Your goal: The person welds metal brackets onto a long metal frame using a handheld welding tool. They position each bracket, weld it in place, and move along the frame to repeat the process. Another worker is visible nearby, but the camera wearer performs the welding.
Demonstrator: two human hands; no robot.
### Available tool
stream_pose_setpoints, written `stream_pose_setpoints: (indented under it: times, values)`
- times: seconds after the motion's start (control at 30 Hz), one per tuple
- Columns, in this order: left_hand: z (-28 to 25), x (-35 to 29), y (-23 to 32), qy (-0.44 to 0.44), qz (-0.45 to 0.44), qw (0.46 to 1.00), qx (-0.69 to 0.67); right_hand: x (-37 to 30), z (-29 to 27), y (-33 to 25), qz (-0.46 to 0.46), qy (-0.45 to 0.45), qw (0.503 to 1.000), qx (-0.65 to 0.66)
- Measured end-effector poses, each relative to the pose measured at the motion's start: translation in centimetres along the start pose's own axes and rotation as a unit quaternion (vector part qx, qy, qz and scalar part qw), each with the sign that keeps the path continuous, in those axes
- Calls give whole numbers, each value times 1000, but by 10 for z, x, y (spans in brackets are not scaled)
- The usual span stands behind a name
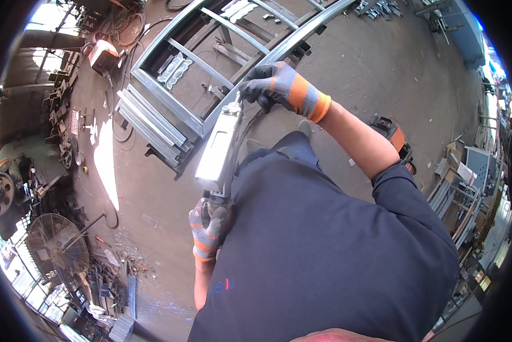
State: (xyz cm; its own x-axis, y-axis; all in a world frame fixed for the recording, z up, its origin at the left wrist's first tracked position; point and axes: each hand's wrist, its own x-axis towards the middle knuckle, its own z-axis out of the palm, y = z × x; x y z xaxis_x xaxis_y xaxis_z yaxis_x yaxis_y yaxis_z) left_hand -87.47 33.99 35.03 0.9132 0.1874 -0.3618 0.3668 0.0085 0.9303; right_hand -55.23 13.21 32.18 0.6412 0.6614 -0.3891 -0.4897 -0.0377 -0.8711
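A long, boxy silver hand tool (217, 151) is held upright in front of my body, its narrow tip pointing away from me. My left hand (208, 228), in a grey and orange glove, wraps round the dark handle at its near end. At the far end, the gloved fingers of my right hand (278, 88) are pinched together beside the tip. What lies between those fingers, if anything, is hidden. Just beyond my right fingers is the corner area of a welded metal frame (201, 67) made of silver tubes.
Silver metal tubes (153, 126) lie stacked left of the frame. An orange machine (103, 55) with cables stands at the far left, another orange and black machine (394, 135) at the right. A large fan (57, 245) stands at the left. Metal stock crowds the right edge.
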Motion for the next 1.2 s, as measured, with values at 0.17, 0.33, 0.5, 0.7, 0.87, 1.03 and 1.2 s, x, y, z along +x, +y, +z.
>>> stream_pose_setpoints:
  times: [0.17,0.33,0.5,0.7,0.87,1.03,1.2]
  values:
    - [7,1,3,34,-6,999,-22,0,-3,-9,33,-26,999,-14]
    - [6,1,10,15,-16,1000,1,-9,-5,-14,71,-19,997,-21]
    - [7,-1,12,9,-22,999,22,-20,-11,-8,99,3,995,20]
    - [10,0,5,13,-12,1000,-6,-26,-17,13,88,-44,990,102]
    - [6,-2,1,9,-2,999,30,-31,-5,21,-9,-4,1000,10]
    - [3,-3,-2,0,3,1000,31,-30,6,15,-31,18,999,6]
    - [5,-4,-2,12,5,1000,27,-27,19,16,-29,57,998,13]
